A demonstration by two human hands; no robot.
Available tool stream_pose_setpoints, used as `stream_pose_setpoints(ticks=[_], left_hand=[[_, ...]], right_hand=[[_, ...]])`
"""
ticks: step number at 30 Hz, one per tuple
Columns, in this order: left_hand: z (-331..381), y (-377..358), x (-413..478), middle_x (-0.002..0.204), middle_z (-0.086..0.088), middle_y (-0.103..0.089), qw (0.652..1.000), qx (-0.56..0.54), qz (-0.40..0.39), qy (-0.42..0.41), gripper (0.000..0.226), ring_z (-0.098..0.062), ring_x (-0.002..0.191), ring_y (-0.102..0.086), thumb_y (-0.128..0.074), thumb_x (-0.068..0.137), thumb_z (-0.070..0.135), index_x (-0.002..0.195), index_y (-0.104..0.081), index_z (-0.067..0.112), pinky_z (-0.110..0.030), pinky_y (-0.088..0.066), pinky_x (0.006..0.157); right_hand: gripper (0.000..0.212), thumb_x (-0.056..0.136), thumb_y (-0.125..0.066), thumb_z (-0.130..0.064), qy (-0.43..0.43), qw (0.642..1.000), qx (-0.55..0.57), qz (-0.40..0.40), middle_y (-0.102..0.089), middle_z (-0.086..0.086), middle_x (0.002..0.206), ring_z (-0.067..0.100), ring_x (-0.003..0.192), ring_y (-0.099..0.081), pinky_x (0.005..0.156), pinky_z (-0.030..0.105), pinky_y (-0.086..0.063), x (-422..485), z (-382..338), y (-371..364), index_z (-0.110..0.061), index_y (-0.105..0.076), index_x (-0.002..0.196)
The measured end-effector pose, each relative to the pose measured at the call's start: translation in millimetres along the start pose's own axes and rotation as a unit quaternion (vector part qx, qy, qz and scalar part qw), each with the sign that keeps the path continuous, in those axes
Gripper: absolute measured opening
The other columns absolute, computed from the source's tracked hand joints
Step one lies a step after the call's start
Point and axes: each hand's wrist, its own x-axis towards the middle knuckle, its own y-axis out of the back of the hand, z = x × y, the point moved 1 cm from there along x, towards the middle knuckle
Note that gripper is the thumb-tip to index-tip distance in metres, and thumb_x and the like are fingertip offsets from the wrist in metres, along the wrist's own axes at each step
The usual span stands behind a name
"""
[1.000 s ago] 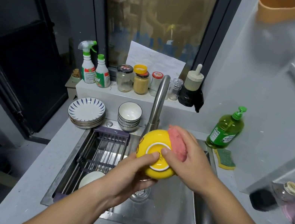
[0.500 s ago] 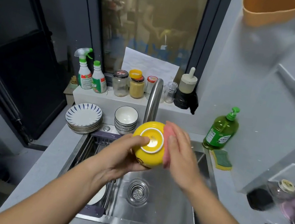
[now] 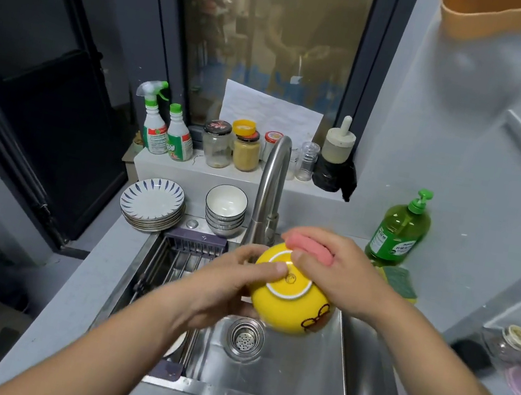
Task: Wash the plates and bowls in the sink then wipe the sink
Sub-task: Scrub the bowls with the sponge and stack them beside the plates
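A yellow bowl (image 3: 293,311) with a white foot ring is held upside down above the steel sink (image 3: 283,375). My left hand (image 3: 229,286) grips its left side, thumb on the foot ring. My right hand (image 3: 336,273) holds a pink sponge (image 3: 309,246) and presses it against the bowl's far edge. A stack of blue-patterned plates (image 3: 153,204) and a stack of white bowls (image 3: 224,210) stand on the counter behind the sink. A white dish (image 3: 175,344) lies under the drying rack (image 3: 178,263), mostly hidden by my left arm.
The faucet (image 3: 270,192) arches just behind the bowl. A green soap bottle (image 3: 399,232) and a green-yellow sponge (image 3: 399,282) sit at the right of the sink. Spray bottles (image 3: 163,128) and jars (image 3: 229,148) line the window ledge. The drain strainer (image 3: 245,337) shows below the bowl.
The bowl has turned so its side faces me, and it has shifted slightly right. My right hand has moved the pink sponge from the bowl's right side up to its far edge.
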Motion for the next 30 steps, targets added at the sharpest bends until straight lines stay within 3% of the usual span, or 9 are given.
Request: stream_pose_setpoints(ticks=[3,6,12,16,19,21,26,28,30], left_hand=[[5.8,5.4,4.2,0.117,-0.013,-0.072,0.999,0.022,-0.041,0.024,0.057,-0.029,0.108,-0.068,-0.083,0.070,0.037,0.122,-0.070,0.015,-0.063,-0.047,0.106],[-2.3,3.3,7.1,0.125,-0.020,-0.071,0.997,-0.069,-0.008,0.025,0.063,-0.036,0.111,-0.069,-0.080,0.074,0.031,0.129,-0.064,0.005,-0.068,-0.047,0.104],[-6.0,-0.6,-1.5,0.130,-0.024,-0.068,0.950,-0.311,0.023,-0.009,0.063,-0.039,0.103,-0.072,-0.070,0.087,0.025,0.144,-0.054,0.005,-0.057,-0.059,0.086],[-3.1,13.8,-10.6,0.148,-0.027,-0.054,0.908,-0.417,-0.020,-0.045,0.065,-0.038,0.137,-0.055,-0.064,0.096,0.026,0.152,-0.045,0.000,-0.054,-0.047,0.110],[0.6,45.2,-15.7,0.146,-0.027,-0.055,0.913,-0.402,-0.011,-0.074,0.059,-0.039,0.133,-0.058,-0.059,0.098,0.027,0.149,-0.048,-0.002,-0.050,-0.053,0.105],[2.3,75.5,-17.1,0.147,-0.027,-0.055,0.921,-0.381,-0.009,-0.088,0.061,-0.038,0.132,-0.060,-0.057,0.098,0.028,0.150,-0.046,-0.001,-0.049,-0.058,0.097],[2.9,157.9,-8.6,0.145,-0.031,-0.055,0.953,-0.296,-0.027,-0.054,0.098,-0.047,0.127,-0.060,-0.091,0.074,0.027,0.153,-0.040,0.002,-0.052,-0.058,0.095],[2.8,191.4,-3.8,0.138,-0.032,-0.060,0.975,-0.218,-0.030,-0.013,0.099,-0.052,0.118,-0.064,-0.095,0.069,0.029,0.151,-0.042,0.011,-0.050,-0.061,0.091],[0.6,221.2,4.8,0.133,-0.027,-0.066,0.986,-0.166,-0.022,0.003,0.083,-0.050,0.112,-0.068,-0.086,0.076,0.015,0.148,-0.045,0.021,-0.047,-0.063,0.088]], right_hand=[[0.018,0.085,-0.059,-0.045,0.001,1.000,0.011,-0.007,-0.068,-0.012,0.118,-0.007,0.108,-0.061,0.091,0.006,-0.043,2.6,3.5,-5.3,-0.049,-0.065,0.102],[0.031,0.091,-0.043,-0.057,0.031,0.993,0.068,0.086,-0.064,-0.010,0.119,-0.004,0.113,-0.058,0.097,0.011,-0.041,2.9,9.3,-19.0,-0.043,-0.066,0.107],[0.044,0.103,-0.037,-0.041,0.090,0.964,-0.026,0.249,-0.044,0.003,0.146,0.014,0.138,-0.043,0.116,0.033,-0.034,-11.5,12.6,-75.4,-0.023,-0.053,0.140],[0.043,0.100,-0.047,-0.026,0.225,0.926,-0.126,0.275,-0.032,0.018,0.155,0.037,0.147,-0.030,0.122,0.044,-0.025,0.4,-0.1,-104.8,-0.022,-0.047,0.143],[0.046,0.100,-0.048,-0.026,0.249,0.930,-0.120,0.244,-0.030,0.020,0.157,0.038,0.149,-0.028,0.121,0.051,-0.028,23.8,-10.3,-118.8,-0.022,-0.043,0.146],[0.049,0.102,-0.045,-0.029,0.217,0.949,-0.084,0.213,-0.026,0.014,0.161,0.031,0.150,-0.027,0.121,0.049,-0.029,39.9,-20.5,-132.8,-0.027,-0.038,0.150],[0.047,0.104,-0.035,-0.050,0.048,0.980,0.053,0.186,-0.024,-0.016,0.158,-0.003,0.146,-0.026,0.116,0.016,-0.024,84.7,-46.3,-170.2,-0.047,-0.029,0.151],[0.052,0.094,-0.038,-0.068,-0.064,0.970,0.155,0.177,-0.036,-0.018,0.154,0.004,0.140,-0.040,0.114,0.033,-0.038,107.2,-45.0,-186.4,-0.055,-0.031,0.144],[0.052,0.085,-0.040,-0.076,-0.192,0.935,0.231,0.187,-0.061,-0.001,0.129,0.021,0.112,-0.063,0.093,0.042,-0.052,128.8,-41.3,-201.0,-0.056,-0.043,0.133]])
